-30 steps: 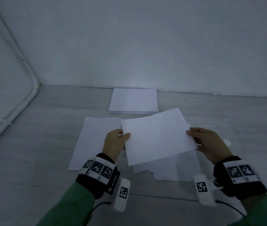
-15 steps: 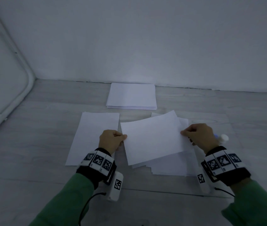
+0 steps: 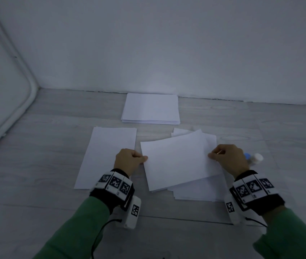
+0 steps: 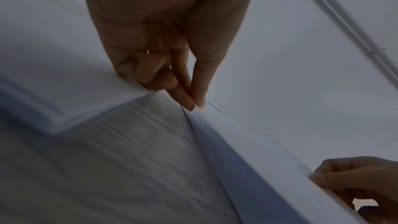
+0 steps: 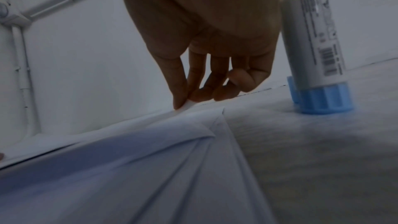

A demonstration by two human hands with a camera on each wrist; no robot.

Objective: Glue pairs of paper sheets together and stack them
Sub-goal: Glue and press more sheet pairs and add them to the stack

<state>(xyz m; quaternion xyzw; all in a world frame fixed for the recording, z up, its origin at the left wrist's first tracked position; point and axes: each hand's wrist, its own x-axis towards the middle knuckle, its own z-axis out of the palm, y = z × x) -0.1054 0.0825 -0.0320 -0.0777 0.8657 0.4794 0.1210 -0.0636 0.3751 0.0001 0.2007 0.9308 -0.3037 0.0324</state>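
A white paper sheet point(image 3: 176, 161) is held between both hands, low over a loose pile of sheets point(image 3: 200, 191). My left hand point(image 3: 129, 159) pinches the sheet's left edge between thumb and fingers point(image 4: 193, 98). My right hand point(image 3: 227, 157) pinches its right edge point(image 5: 183, 103). A single sheet point(image 3: 107, 156) lies flat to the left. A neat stack of paper point(image 3: 150, 109) sits by the far wall. A glue stick point(image 3: 255, 158) with a blue cap point(image 5: 323, 98) stands just right of my right hand.
Everything lies on a pale wood-grain floor point(image 3: 45, 202). A white wall point(image 3: 167, 43) closes the far side and a white pipe point(image 3: 30, 94) runs down the left corner. My green sleeves point(image 3: 77, 230) and wrist cameras fill the near foreground.
Both hands have lowered the held sheet toward the loose pile and drawn it slightly nearer. The glue stick now shows more beside my right hand.
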